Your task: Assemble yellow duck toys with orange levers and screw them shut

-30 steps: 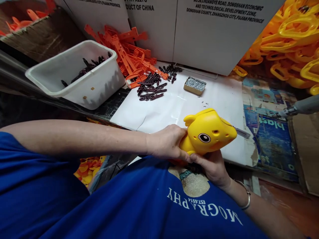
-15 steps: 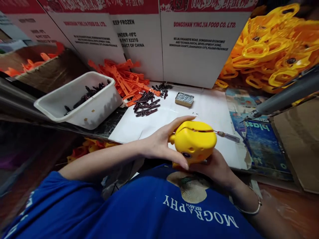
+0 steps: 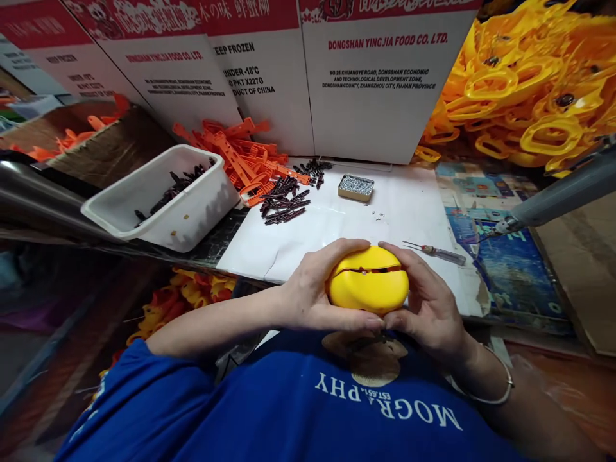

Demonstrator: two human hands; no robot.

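A rounded yellow plastic toy body (image 3: 368, 292) is held between my two hands, close in front of the blue shirt. A dark gap runs across its upper side between two shell halves. My left hand (image 3: 317, 282) wraps its left side, fingers over the top and thumb along the lower edge. On the opposite side, my right hand (image 3: 430, 298) grips with fingers at the top and thumb below. Beyond the right hand, a screwdriver (image 3: 443, 255) with a clear handle lies on the white sheet (image 3: 332, 224). The underside of the toy is hidden.
A tin of small screws (image 3: 356, 187) stands behind the toy. Dark slim parts (image 3: 283, 202) and orange plastic pieces (image 3: 240, 154) lie left of it, beside a white tub (image 3: 192, 212). Yellow parts (image 3: 520, 96) are heaped right. A grey power driver (image 3: 558, 192) juts in from the right.
The toy has turned so its gap faces up and its eye no longer shows. My right hand has moved from beneath it to its right side.
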